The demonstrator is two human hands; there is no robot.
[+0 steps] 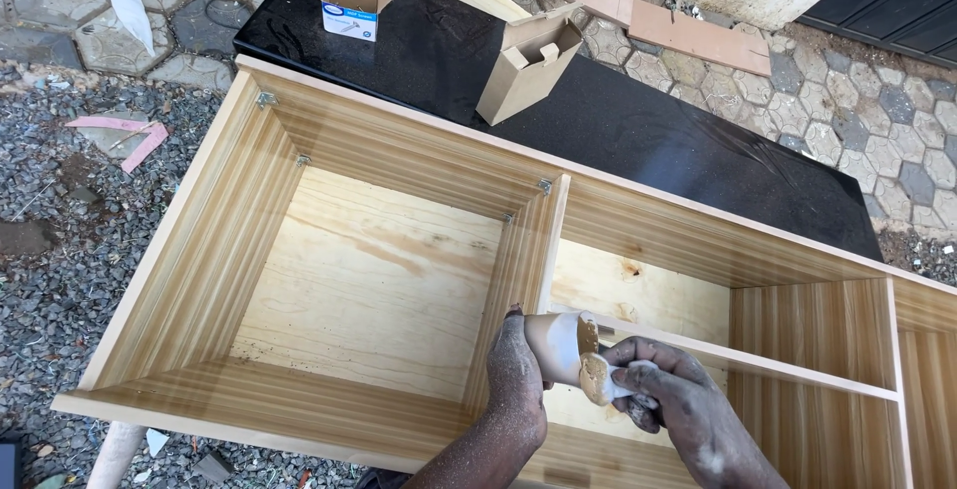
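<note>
Wooden cabinet carcass lying open-face up, already assembled with divider and brackets fitted; black slab and two opened cartons behind. Filling seemingly under way near the divider's front edge. Left hand wrapped around a small tub of tan paste; right hand pinching a pale applicator, shape unclear. Cabinet's right end cut off.

Our left hand and right hand meet over the cabinet's divider, a small tub held between them. One compartment lies left of our hands, a shelf runs right. Beyond, on a slab, stand two cardboard boxes.
</note>
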